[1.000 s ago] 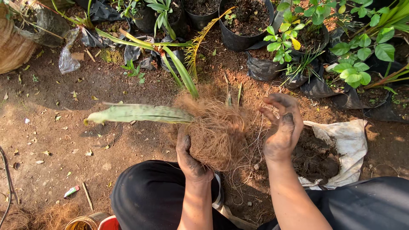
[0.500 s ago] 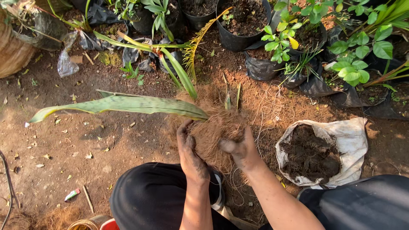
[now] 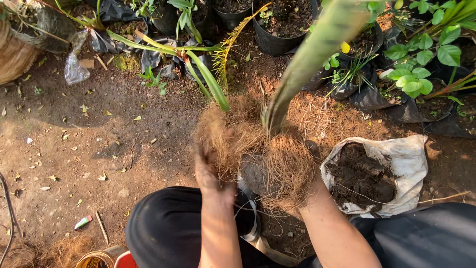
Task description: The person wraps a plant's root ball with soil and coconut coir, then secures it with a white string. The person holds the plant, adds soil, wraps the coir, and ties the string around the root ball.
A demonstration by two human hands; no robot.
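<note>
A plant with a long pale green leaf (image 3: 317, 47) stands upright between my hands, its base wrapped in a ball of brown coconut fibre (image 3: 258, 149). My left hand (image 3: 210, 168) presses against the left side of the fibre ball. My right hand (image 3: 307, 166) cups the right side and is mostly hidden by fibre. A dark rounded root mass (image 3: 255, 173) shows between the strands. The bundle sits just above my black-clad knee (image 3: 173, 228).
An open white sack of dark soil (image 3: 367, 173) lies to the right. Black pots with green plants (image 3: 282, 25) line the far side. A woven basket (image 3: 15, 54) is far left. A small tin (image 3: 99, 258) stands near my left knee on bare dirt.
The plant swung from lying flat, leaf pointing left, to upright with the leaf toward the camera. Both hands closed in around the fibre ball.
</note>
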